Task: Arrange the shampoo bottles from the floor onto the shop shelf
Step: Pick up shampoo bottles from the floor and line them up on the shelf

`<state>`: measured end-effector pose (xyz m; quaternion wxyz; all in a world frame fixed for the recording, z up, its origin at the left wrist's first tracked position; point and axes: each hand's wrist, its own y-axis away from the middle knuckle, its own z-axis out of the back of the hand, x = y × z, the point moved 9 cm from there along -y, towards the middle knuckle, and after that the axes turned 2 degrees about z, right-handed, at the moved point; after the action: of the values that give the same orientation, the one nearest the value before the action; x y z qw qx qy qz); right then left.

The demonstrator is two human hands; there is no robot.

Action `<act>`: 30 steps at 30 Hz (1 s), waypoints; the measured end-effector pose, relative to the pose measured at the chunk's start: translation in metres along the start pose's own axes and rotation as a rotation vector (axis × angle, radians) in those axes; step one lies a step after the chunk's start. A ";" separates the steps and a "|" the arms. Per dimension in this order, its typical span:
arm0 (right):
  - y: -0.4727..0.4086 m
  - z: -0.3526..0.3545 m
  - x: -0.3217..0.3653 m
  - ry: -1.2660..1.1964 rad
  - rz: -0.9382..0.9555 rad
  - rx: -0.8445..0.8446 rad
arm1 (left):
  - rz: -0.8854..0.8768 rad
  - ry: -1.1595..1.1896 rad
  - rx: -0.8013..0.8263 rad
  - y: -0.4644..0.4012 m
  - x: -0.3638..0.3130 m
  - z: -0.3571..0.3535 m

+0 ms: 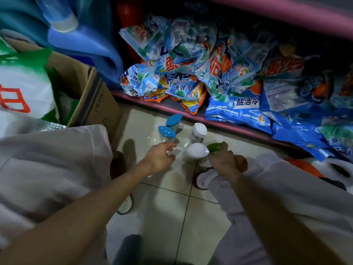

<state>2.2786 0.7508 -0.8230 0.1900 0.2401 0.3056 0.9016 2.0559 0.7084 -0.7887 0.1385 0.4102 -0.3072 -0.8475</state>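
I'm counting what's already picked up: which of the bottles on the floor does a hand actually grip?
The green-capped bottle, gripped by the right hand. The two blue-capped bottles and two white-capped bottles stand free; the left hand holds nothing.

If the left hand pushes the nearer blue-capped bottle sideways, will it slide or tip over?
The blue-capped bottle stands upright on glossy tile floor, so a low push probably slides it. It looks tall for its base, so a push near the cap may tip it. The left hand reaches toward it, fingers relaxed.

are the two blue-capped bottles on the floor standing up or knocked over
Upright. Both blue-capped bottles show their caps facing up toward the camera, bodies below on the floor tiles, just beyond the left hand.
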 end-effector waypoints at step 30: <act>0.121 0.170 0.133 0.190 0.618 -0.280 | -0.403 0.062 -0.176 -0.009 -0.132 0.024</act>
<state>2.2399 0.8044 -0.5850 -0.0902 0.2077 0.1084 0.9680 2.1196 0.7894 -0.7030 0.0108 0.4753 -0.1395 -0.8686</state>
